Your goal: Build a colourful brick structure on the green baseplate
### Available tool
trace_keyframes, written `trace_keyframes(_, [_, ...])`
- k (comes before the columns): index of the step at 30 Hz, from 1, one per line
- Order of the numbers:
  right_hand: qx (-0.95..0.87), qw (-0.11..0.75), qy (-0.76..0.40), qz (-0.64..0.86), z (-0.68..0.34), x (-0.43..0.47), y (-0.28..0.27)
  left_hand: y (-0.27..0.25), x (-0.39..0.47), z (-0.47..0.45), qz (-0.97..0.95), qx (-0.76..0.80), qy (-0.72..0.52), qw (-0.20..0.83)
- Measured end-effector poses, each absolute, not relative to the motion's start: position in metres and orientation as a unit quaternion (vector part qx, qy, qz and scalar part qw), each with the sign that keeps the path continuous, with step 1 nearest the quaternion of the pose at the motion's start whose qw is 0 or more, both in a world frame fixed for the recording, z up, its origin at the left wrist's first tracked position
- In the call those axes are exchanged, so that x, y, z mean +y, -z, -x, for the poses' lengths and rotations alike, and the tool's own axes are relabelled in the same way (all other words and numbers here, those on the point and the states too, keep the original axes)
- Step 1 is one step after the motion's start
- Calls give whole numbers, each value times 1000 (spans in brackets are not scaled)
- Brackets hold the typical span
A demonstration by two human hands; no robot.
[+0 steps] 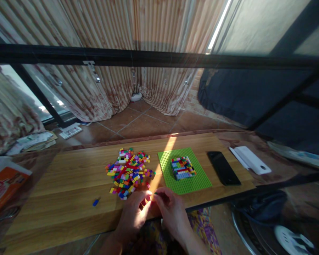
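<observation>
My left hand is closed in a pinch at the table's front edge, in a strip of sunlight; what its fingers hold is too small and bright to make out. Close beside it, my right hand pinches a tiny dark green piece, apparently a toy building brick. Just beyond the left hand spreads a heap of loose, multicoloured building bricks. Past the right hand lies a green baseplate, bearing a low rectangular structure of mixed-colour bricks with raised walls.
A lone blue brick lies on the wooden table, left of the heap. Right of the baseplate is a black phone, with a white box beyond it. An orange carton stands at far left. A dark bar crosses ahead.
</observation>
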State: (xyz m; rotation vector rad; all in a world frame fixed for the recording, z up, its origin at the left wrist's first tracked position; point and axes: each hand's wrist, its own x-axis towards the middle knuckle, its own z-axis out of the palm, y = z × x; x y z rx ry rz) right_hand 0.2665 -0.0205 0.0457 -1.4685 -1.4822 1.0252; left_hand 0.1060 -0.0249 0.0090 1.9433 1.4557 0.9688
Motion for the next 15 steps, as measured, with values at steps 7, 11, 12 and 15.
trace_keyframes(7, [-449,564,-369,587,-320,16,-45,-5,-25,-107,-728,537,-361,226])
trace_keyframes(11, [-402,597,-389,575,-330,20,-45,-9,-24,-108,-732,534,-359,223])
trace_keyframes(12, [-389,603,-394,574,-330,20,-44,-10,-25,-108,-732,534,-359,223])
trace_keyframes(15, [-368,609,-407,573,-331,20,-42,-11,-25,-108,-736,533,-357,217])
